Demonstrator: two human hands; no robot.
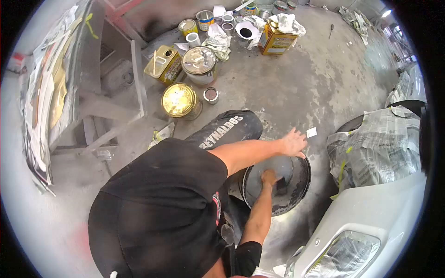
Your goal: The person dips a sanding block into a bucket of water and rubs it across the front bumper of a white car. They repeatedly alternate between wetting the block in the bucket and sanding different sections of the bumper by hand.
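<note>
My left hand (294, 144) is open, its fingers spread at the far rim of a round black bucket (303, 183). Close beyond its fingertips, a small white square piece (311, 132) lies on the floor. Inside the bucket is greyish liquid (259, 173). My right hand (269, 177) reaches down into the bucket with bent fingers, at a dark flat piece (282, 186) whose kind I cannot tell. My knee, in dark trousers (232, 129) with white lettering, is beside the bucket.
A light car panel (361, 208) and newspaper masking (380, 148) stand close on the right. Paint cans (199, 60), a yellow tin (163, 64), a gold-lidded can (179, 99) and a small cup (211, 95) crowd the floor beyond. A metal frame (139, 78) stands left.
</note>
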